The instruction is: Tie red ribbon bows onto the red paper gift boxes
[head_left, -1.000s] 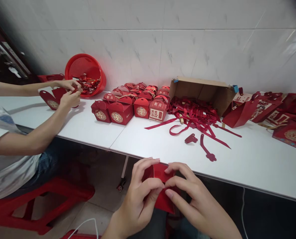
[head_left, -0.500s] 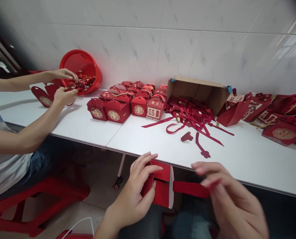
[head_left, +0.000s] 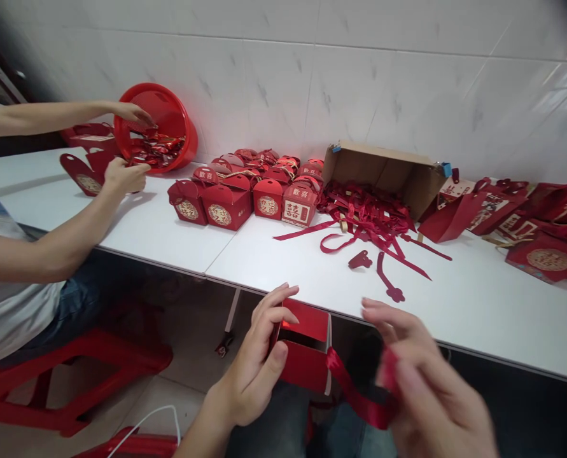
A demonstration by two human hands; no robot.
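Below the table's front edge, my left hand (head_left: pixel 257 359) is wrapped round a red gift box (head_left: pixel 307 340), its thumb and fingers on the near end. A dark gap shows along the side of the box. From its right end comes a red ribbon (head_left: pixel 359 394) that sags in a loop. My right hand (head_left: pixel 431 375), a little blurred, pinches the other part of this ribbon between thumb and fingers. On the table just beyond lie a loose dark red paper strip with a flower-shaped end (head_left: pixel 389 280) and a small dark red paper piece (head_left: pixel 360 259).
Finished-looking red boxes (head_left: pixel 228 207) stand in rows. A cardboard box (head_left: pixel 383 159) on its side spills red ribbons (head_left: pixel 373 213). Red gift bags (head_left: pixel 545 254) lie at right. At left, a co-worker's hands (head_left: pixel 125 175) work near a red basket (head_left: pixel 192 143) of wrapped sweets.
The ribbon has gone from stretched straight to slack and drooping. My left fingers have opened slightly on the box. The co-worker's farther hand has moved deeper into the basket.
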